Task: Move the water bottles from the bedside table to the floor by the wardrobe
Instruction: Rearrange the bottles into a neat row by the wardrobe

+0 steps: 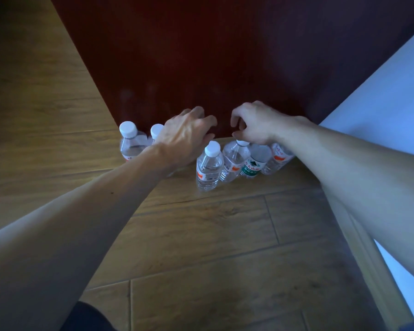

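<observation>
1. Nearest, a wood-plank floor is seen, with two bare forearms stretched out over it. A pale skirting board and a white wall are found along the right edge.
2. One clear water bottle with an orange label is stood upright on the floor, a touch nearer than the others, white cap on.
3. Just behind and to its right, three more are packed side by side: a clear bottle, a green-label bottle and another orange-label bottle, the last partly hidden under the right wrist.
4. Off to the left, two white-capped bottles are parked right at the wardrobe's base. The righter one is half covered by the left hand.
5. The left hand is held palm down, fingers spread and relaxed, with nothing seen gripped.
6. The right hand is hung over the clear bottle's cap, fingers loosely curled, nothing pinched. Contact between thumb and cap can't be told.
7. Farthest back, everything is backed by the dark red wardrobe panel.
</observation>
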{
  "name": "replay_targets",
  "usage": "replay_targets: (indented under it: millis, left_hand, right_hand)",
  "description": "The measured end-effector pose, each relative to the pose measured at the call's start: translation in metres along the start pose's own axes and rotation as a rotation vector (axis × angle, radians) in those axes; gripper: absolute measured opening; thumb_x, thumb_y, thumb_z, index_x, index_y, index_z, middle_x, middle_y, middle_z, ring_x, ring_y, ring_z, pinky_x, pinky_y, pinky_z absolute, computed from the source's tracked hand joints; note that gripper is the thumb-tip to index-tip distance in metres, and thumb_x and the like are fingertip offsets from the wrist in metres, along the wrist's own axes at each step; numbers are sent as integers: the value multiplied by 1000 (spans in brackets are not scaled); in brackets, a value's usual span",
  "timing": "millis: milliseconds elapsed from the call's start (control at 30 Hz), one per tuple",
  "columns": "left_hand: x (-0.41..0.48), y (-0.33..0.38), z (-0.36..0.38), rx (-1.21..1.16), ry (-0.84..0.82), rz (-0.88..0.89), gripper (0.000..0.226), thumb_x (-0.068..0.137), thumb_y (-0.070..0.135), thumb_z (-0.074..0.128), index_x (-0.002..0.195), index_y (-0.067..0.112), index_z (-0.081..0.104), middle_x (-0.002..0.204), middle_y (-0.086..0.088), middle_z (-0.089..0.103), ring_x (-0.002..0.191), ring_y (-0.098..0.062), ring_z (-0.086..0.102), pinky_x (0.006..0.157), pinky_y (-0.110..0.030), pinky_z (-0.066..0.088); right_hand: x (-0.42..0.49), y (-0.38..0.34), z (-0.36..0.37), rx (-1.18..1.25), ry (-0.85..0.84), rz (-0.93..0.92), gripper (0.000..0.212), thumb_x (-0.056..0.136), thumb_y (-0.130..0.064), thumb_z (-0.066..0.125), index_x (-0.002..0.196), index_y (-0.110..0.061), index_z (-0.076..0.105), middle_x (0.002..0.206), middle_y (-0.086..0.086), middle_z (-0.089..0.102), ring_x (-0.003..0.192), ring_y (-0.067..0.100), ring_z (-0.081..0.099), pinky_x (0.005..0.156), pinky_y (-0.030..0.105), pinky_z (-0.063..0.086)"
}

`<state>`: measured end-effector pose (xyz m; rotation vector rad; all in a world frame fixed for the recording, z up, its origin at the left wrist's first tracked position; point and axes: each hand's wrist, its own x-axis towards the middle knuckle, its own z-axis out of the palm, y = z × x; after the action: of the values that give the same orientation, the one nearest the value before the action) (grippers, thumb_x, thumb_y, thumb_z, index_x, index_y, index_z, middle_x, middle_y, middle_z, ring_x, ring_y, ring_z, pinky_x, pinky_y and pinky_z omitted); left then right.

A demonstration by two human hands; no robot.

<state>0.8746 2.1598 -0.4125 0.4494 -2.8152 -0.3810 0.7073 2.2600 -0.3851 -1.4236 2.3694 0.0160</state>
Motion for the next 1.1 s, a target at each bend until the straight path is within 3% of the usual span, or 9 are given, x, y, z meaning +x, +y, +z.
replay_targets:
  millis: [200,333,533,767,900,1100]
  left_hand:
    - [4,3,8,-36,-126,28,31,97,36,52,120,19,62,108,-6,59,94,-27,60,69,-38,47]
    - [4,9,11,-6,-235,30,27,99,40,47,110,22,63,100,0,56,83,-19,51,66,-33,36]
    - [5,4,9,-63,-318,84,30,90,44,61,108,20,63,99,-1,57,86,-22,59,70,-40,51]
    - [4,-1,11,-83,-389,98,16,84,14,65,100,17,63,89,2,51,77,-20,57,68,-42,53]
    - [4,-3,15,-68,-399,76,21,85,10,67,104,17,61,96,-3,52,81,-22,57,70,-46,54]
    - [-1,1,19,12,-365,90,30,87,9,66,115,13,56,103,-8,49,84,-27,59,68,-40,51]
  right_hand:
    - [1,3,-4,-93,-65,-84,25,91,-32,68,114,-25,61,110,2,54,99,24,58,82,40,52]
    - [-5,18,0,-22,-120,-70,23,87,-31,72,108,-29,63,107,-1,60,96,22,61,85,43,56]
    - [5,26,13,-11,-72,-110,33,77,-24,81,108,-26,66,106,1,65,97,24,64,82,37,53]
    - [16,30,24,-55,-11,-171,29,76,-15,76,103,-23,71,98,0,69,93,23,66,79,35,52]
    - [15,30,26,-52,-3,-179,27,78,-14,73,103,-21,71,100,3,69,92,24,65,79,36,53]
    - [9,28,27,-79,22,-174,27,80,-12,70,106,-18,69,101,5,68,95,27,65,80,38,53]
